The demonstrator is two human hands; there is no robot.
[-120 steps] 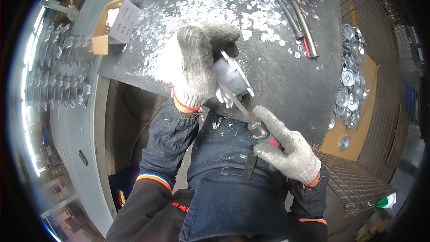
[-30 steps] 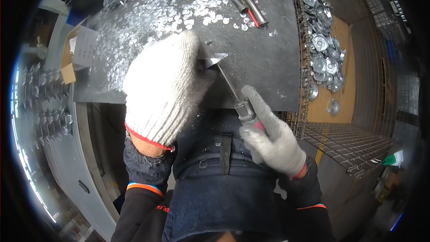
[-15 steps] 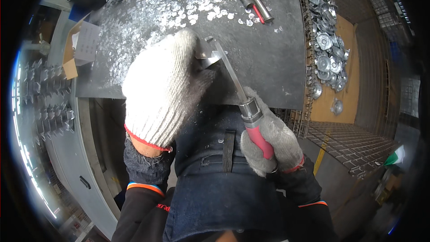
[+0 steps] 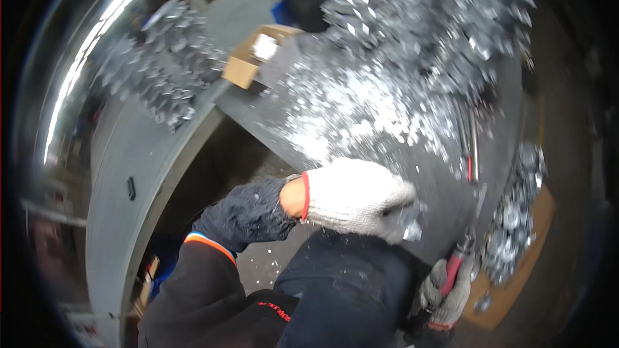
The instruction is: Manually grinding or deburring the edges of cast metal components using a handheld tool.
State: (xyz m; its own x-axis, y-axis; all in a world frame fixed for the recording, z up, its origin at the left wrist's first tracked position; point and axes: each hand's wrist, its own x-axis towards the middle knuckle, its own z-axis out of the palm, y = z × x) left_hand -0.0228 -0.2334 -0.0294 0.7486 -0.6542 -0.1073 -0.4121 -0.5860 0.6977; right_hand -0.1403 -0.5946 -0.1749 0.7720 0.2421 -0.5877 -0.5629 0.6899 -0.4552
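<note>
My left hand [image 4: 361, 200], in a white knit glove with a red cuff edge, is closed around a small shiny metal part [image 4: 412, 224] that pokes out past the fingertips. Most of that part is hidden by the glove. Lower right, my right hand [image 4: 445, 293] wears a greyish glove and grips the red-pink handle of a narrow-bladed hand tool [image 4: 454, 272]. Its long thin metal blade points up and away, apart from the metal part. Motion blurs the tool, so its exact kind is unclear.
Silvery flakes [image 4: 361, 113] litter the dark tabletop [image 4: 438, 203]. Stacked metal parts [image 4: 425, 19] stand at its far side, with more hanging at left [image 4: 161, 58]. A cardboard box [image 4: 244, 67] sits at the table's left corner. Round metal castings [image 4: 509, 225] fill a bin at right.
The view has swung left, so the bench appears turned. My hands have separated: the tool's blade, formerly against or close to the metal part, is now off to the right.
</note>
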